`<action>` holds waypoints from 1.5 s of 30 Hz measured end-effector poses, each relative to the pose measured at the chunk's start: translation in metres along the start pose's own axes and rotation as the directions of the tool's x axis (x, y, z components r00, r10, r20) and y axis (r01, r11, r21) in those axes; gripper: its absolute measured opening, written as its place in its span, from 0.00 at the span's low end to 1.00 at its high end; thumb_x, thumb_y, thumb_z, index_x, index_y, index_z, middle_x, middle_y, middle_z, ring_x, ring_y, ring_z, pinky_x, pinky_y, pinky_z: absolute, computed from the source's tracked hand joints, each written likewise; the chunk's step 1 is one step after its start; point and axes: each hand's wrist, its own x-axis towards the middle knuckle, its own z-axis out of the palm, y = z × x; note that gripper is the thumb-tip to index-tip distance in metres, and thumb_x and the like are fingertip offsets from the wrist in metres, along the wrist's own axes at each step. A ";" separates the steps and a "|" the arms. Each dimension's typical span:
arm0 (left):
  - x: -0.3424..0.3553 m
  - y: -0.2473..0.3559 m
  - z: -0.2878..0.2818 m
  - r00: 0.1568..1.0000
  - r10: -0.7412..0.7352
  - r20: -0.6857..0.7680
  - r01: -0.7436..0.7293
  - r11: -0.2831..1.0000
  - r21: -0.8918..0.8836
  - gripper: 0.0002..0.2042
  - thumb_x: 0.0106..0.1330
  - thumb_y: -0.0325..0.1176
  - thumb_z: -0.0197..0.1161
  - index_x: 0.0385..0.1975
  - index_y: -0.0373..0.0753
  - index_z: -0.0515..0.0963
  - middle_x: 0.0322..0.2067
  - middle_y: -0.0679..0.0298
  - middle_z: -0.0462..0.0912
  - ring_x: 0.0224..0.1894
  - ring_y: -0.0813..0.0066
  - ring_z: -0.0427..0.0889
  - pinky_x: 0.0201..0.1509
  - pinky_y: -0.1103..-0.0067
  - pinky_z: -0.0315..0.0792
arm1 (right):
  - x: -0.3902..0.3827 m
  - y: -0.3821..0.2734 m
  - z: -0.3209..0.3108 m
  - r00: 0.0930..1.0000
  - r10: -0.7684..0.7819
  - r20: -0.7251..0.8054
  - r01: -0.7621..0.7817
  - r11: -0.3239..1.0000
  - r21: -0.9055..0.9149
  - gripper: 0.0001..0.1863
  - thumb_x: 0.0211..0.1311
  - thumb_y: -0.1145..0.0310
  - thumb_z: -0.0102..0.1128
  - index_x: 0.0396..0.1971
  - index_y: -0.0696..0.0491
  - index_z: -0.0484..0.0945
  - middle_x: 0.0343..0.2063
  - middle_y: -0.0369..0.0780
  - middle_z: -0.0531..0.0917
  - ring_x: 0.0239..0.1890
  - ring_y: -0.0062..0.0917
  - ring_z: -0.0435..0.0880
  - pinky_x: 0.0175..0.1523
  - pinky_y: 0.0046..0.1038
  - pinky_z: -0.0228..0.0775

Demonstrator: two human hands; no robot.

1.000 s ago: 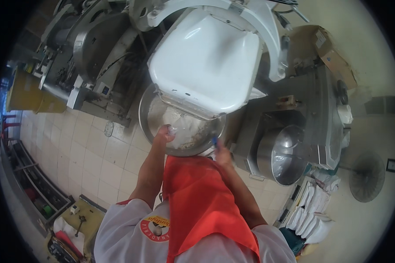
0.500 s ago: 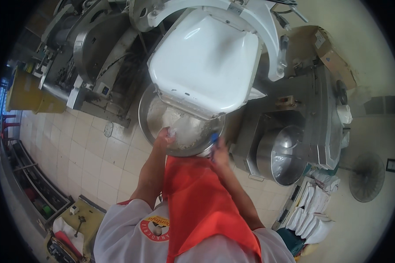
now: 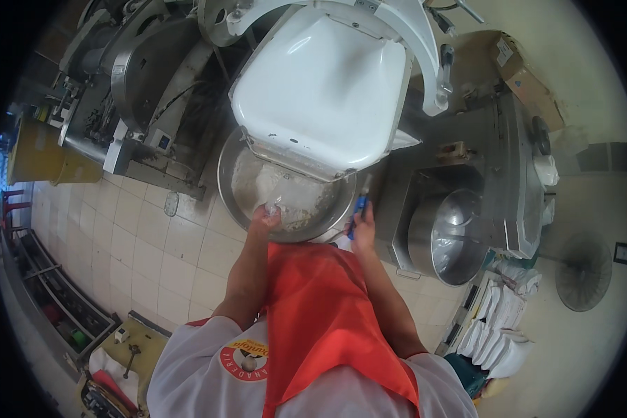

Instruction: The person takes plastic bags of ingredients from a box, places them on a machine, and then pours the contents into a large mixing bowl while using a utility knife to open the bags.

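Observation:
Below me stands a wide steel bowl [image 3: 223,198], its inside covered with white powder that looks like flour [image 3: 254,177] and some pale bits. At the bowl's near rim my left hand [image 3: 265,218] is closed on a clear plastic bag [image 3: 280,198], which droops over the powder. Just outside the rim on the right, my right hand [image 3: 361,231] grips a slim blue-handled tool [image 3: 360,207], held upright with a greyish tip pointing away from me. Its exact kind is too small to tell.
A large white machine head [image 3: 320,90] overhangs the bowl's far side. On the right stands a grey machine [image 3: 460,160] with a steel bowl [image 3: 456,244]; white packets [image 3: 498,320] are stacked nearer. Metal machinery [image 3: 153,76] and a yellow bin [image 3: 42,153] occupy the left.
My right hand has moved a little to the right, away from the bowl rim, with the blue-handled tool now raised upright. My left hand stays by the near rim with the plastic bag.

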 end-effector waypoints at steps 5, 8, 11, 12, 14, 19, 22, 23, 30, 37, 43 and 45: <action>-0.006 0.010 -0.007 0.998 -0.038 0.042 0.041 0.996 -0.075 0.08 0.66 0.32 0.49 0.36 0.36 0.73 0.25 0.60 0.77 0.26 0.72 0.78 0.26 0.78 0.76 | 0.008 0.014 0.022 0.989 -0.078 -0.126 0.059 0.988 -0.145 0.34 0.66 0.79 0.44 0.69 0.37 0.51 0.26 0.37 0.74 0.15 0.19 0.70 0.17 0.25 0.65; -0.016 -0.018 0.010 0.979 -0.196 -0.048 0.196 0.981 -0.010 0.09 0.65 0.34 0.51 0.35 0.35 0.73 0.24 0.61 0.76 0.23 0.71 0.78 0.25 0.76 0.77 | 0.024 0.027 0.016 0.996 -0.038 -0.075 0.002 0.898 -0.439 0.23 0.61 0.75 0.54 0.58 0.43 0.72 0.29 0.42 0.80 0.21 0.25 0.79 0.25 0.30 0.73; -0.026 -0.035 0.010 0.980 -0.174 -0.101 0.182 0.980 0.082 0.09 0.64 0.36 0.52 0.35 0.36 0.72 0.23 0.61 0.75 0.21 0.69 0.77 0.25 0.76 0.77 | 0.038 0.026 0.025 0.936 -0.343 0.072 0.244 0.488 -0.838 0.20 0.51 0.64 0.67 0.46 0.49 0.80 0.38 0.48 0.83 0.39 0.40 0.83 0.47 0.34 0.73; -0.028 -0.036 0.008 0.978 -0.148 -0.146 0.165 0.980 0.110 0.10 0.65 0.37 0.49 0.32 0.36 0.71 0.21 0.62 0.73 0.20 0.70 0.75 0.25 0.75 0.76 | 0.041 0.025 0.030 0.937 -0.342 0.075 0.246 0.489 -0.837 0.20 0.51 0.64 0.67 0.46 0.49 0.80 0.38 0.48 0.83 0.39 0.40 0.83 0.47 0.34 0.73; -0.031 -0.039 0.004 0.975 -0.118 -0.188 0.145 0.980 0.138 0.12 0.66 0.39 0.47 0.28 0.35 0.70 0.19 0.62 0.71 0.18 0.71 0.73 0.25 0.75 0.76 | 0.045 0.025 0.037 0.954 -0.256 0.159 0.257 0.418 -0.871 0.16 0.51 0.65 0.66 0.41 0.51 0.82 0.35 0.48 0.84 0.38 0.39 0.84 0.45 0.35 0.74; -0.028 -0.042 0.001 0.987 -0.053 -0.149 0.062 0.997 0.054 0.14 0.69 0.40 0.45 0.35 0.35 0.71 0.20 0.61 0.73 0.19 0.69 0.74 0.23 0.74 0.77 | 0.055 0.027 0.041 0.953 -0.256 0.160 0.256 0.403 -0.879 0.10 0.51 0.66 0.65 0.33 0.53 0.83 0.31 0.47 0.84 0.36 0.38 0.84 0.44 0.34 0.74; -0.029 -0.040 0.003 0.992 0.014 -0.129 0.008 0.985 0.170 0.14 0.70 0.40 0.43 0.37 0.36 0.72 0.23 0.61 0.76 0.20 0.67 0.76 0.23 0.73 0.77 | 0.055 0.020 0.046 0.927 -0.339 0.160 0.292 0.388 -0.874 0.08 0.52 0.67 0.64 0.31 0.53 0.83 0.29 0.46 0.84 0.34 0.38 0.84 0.43 0.35 0.74; -0.027 -0.040 0.002 0.992 0.016 -0.128 0.005 0.987 0.163 0.14 0.70 0.40 0.43 0.37 0.36 0.72 0.23 0.61 0.76 0.20 0.67 0.76 0.23 0.73 0.77 | 0.052 0.017 0.049 0.922 -0.365 0.128 0.278 0.393 -0.877 0.07 0.52 0.68 0.63 0.30 0.53 0.82 0.29 0.47 0.84 0.34 0.39 0.84 0.42 0.35 0.74; -0.012 -0.040 -0.002 0.953 0.247 -0.175 -0.184 0.932 0.312 0.15 0.72 0.36 0.38 0.41 0.37 0.74 0.30 0.60 0.81 0.26 0.66 0.80 0.23 0.73 0.76 | 0.045 0.008 0.056 0.880 -0.403 0.251 0.397 0.337 -0.853 0.05 0.52 0.70 0.62 0.27 0.55 0.82 0.27 0.46 0.83 0.32 0.40 0.83 0.41 0.36 0.73; -0.010 -0.047 0.008 0.987 0.123 -0.101 -0.095 0.965 0.245 0.12 0.69 0.32 0.42 0.42 0.38 0.73 0.29 0.62 0.78 0.26 0.69 0.78 0.22 0.76 0.74 | 0.032 0.000 0.056 0.856 -0.354 0.377 0.481 0.277 -0.832 0.06 0.51 0.69 0.64 0.29 0.54 0.82 0.26 0.45 0.84 0.31 0.37 0.84 0.39 0.33 0.73; -0.005 -0.022 -0.002 0.994 0.095 -0.052 -0.089 0.990 0.106 0.08 0.69 0.30 0.44 0.37 0.35 0.70 0.22 0.65 0.72 0.18 0.77 0.72 0.18 0.81 0.71 | 0.036 0.005 0.043 0.872 -0.421 0.249 0.437 0.442 -0.783 0.04 0.50 0.72 0.64 0.25 0.56 0.81 0.20 0.46 0.80 0.28 0.37 0.81 0.39 0.32 0.72; -0.004 -0.028 0.007 0.995 0.080 -0.065 -0.073 0.992 0.106 0.08 0.68 0.30 0.44 0.37 0.34 0.69 0.21 0.64 0.71 0.18 0.77 0.72 0.17 0.82 0.71 | 0.035 0.008 0.036 0.815 -0.508 0.278 0.519 0.429 -0.740 0.04 0.54 0.71 0.62 0.29 0.56 0.81 0.18 0.43 0.79 0.21 0.30 0.79 0.31 0.30 0.71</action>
